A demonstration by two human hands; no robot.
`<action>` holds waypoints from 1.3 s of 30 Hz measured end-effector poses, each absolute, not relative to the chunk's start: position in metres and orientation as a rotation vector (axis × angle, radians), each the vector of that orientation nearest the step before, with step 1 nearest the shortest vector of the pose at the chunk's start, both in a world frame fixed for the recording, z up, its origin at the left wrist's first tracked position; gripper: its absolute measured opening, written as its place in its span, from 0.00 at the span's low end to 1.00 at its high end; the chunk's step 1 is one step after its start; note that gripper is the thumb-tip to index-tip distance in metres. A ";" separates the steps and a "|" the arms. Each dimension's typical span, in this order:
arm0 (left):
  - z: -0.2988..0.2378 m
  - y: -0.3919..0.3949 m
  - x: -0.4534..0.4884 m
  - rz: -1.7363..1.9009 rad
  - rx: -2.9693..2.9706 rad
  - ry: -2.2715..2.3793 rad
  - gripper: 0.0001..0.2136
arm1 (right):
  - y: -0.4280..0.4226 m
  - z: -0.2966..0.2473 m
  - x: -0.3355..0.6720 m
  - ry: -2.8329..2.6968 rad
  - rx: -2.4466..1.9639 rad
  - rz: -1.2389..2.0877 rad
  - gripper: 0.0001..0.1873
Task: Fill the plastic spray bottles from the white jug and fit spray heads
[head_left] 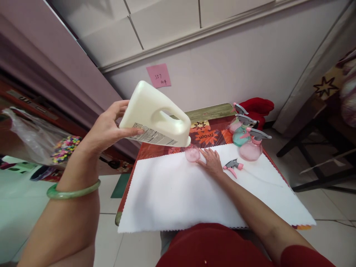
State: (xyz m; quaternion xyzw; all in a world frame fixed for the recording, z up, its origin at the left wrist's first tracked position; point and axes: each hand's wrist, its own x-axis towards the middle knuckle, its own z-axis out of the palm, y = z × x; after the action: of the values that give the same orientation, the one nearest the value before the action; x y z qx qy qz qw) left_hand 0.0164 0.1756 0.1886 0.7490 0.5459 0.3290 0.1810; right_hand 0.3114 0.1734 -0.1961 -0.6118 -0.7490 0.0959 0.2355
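So, looks about mid-pour to me: the cream jug (157,115) is tipped with its mouth right at the neck of the small pink bottle (192,155), which sits by the far edge of the white mat (167,193) on the worktop (215,110). Left hand (107,128) is wrapped round the jug's base end; right hand (213,162) is loosely open, fingertips against the bottle. Three other bottles (250,149) already wear spray heads (one spare head (234,167) lies loose on the mat, so this bottle's still topless). Can't tell if anything's flowing or how full anything is; the jug hides the bottle's neck and most left fingers, label's unreadable.
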 end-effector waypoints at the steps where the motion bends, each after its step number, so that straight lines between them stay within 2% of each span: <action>1: 0.191 0.176 0.020 0.906 2.139 1.548 0.43 | 0.173 -0.196 0.312 -2.055 -1.679 0.262 0.37; 14: 0.220 0.190 0.064 0.735 2.447 1.507 0.45 | 0.176 -0.197 0.313 -2.087 -1.672 0.244 0.37; 22: 0.230 0.192 0.083 0.598 2.570 1.507 0.42 | 0.176 -0.198 0.314 -2.093 -1.678 0.250 0.37; 28: 0.237 0.190 0.099 0.543 2.533 1.532 0.45 | 0.176 -0.197 0.315 -2.099 -1.673 0.242 0.38; 33: 0.240 0.186 0.110 0.508 2.576 1.538 0.42 | 0.175 -0.194 0.316 -2.105 -1.696 0.268 0.38; 39: 0.241 0.184 0.119 0.472 2.582 1.589 0.45 | 0.175 -0.193 0.315 -2.105 -1.705 0.278 0.38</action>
State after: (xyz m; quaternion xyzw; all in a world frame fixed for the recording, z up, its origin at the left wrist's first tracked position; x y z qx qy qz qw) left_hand 0.1191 0.1842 0.2413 0.8410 0.5174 0.1537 0.0367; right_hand 0.3151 0.1746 -0.1927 -0.6125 -0.7561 0.1000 0.2076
